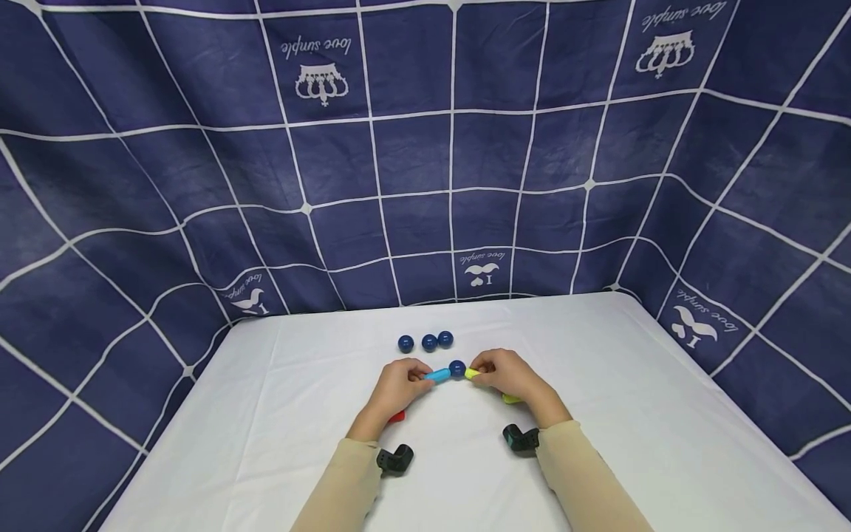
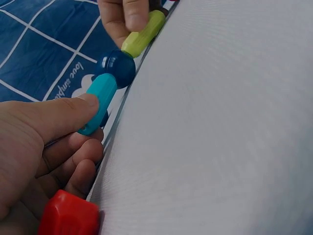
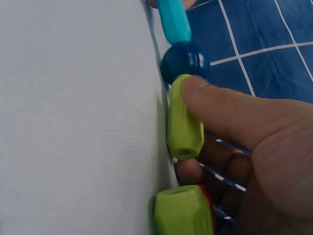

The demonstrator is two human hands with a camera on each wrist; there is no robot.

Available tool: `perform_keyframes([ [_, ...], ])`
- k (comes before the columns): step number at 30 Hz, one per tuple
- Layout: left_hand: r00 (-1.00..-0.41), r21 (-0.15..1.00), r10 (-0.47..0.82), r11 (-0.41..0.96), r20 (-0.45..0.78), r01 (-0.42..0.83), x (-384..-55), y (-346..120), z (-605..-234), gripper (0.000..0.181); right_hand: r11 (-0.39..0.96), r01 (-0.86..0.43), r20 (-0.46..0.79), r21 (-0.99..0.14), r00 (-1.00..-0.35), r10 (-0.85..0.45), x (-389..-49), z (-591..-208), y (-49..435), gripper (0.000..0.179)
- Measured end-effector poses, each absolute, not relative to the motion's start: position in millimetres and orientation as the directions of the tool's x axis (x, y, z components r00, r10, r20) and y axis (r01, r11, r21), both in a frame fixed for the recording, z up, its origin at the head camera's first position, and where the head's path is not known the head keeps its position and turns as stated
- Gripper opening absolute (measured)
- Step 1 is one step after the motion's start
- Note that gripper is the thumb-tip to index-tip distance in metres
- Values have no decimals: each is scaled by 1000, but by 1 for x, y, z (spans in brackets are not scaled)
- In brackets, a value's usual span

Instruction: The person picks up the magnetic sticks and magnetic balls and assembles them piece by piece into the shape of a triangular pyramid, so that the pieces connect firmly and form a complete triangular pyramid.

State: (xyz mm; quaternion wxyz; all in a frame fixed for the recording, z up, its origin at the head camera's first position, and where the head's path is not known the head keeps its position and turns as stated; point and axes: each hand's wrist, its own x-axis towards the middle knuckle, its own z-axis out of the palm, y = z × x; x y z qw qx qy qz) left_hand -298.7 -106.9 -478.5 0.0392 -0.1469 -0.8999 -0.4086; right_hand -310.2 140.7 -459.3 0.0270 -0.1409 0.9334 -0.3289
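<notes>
A dark blue ball (image 1: 457,369) sits between a light blue rod (image 2: 101,102) and a yellow-green rod (image 3: 185,120), one rod end at each side of it. My left hand (image 1: 402,384) pinches the light blue rod between thumb and fingers. With thumb and fingers, my right hand (image 1: 507,372) grips the yellow-green rod. In the left wrist view a red piece (image 2: 68,214) lies close below the left fingers. Another yellow-green piece (image 3: 182,211) rests near the right fingers, a bit of red showing behind it.
Three more dark blue balls (image 1: 429,342) stand on the white cloth (image 1: 459,473) beyond the hands. A blue checked curtain (image 1: 412,162) hangs behind the table and along both sides. Each wrist wears a black camera (image 1: 397,459).
</notes>
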Motion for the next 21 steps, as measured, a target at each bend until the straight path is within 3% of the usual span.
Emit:
perform_keyframes([
  [6, -950, 720, 243, 622, 194, 306, -299, -105, -480, 15, 774, -233, 12, -589, -960, -280, -310, -459, 142, 11],
  [15, -921, 693, 343, 618, 186, 371, -298, -106, -481, 27, 790, -290, 165, -541, -957, -239, -307, -459, 132, 14],
  [21, -913, 712, 378, 599, 152, 366, -297, -106, -478, 38, 789, -303, 199, -535, -952, -231, -307, -463, 126, 15],
])
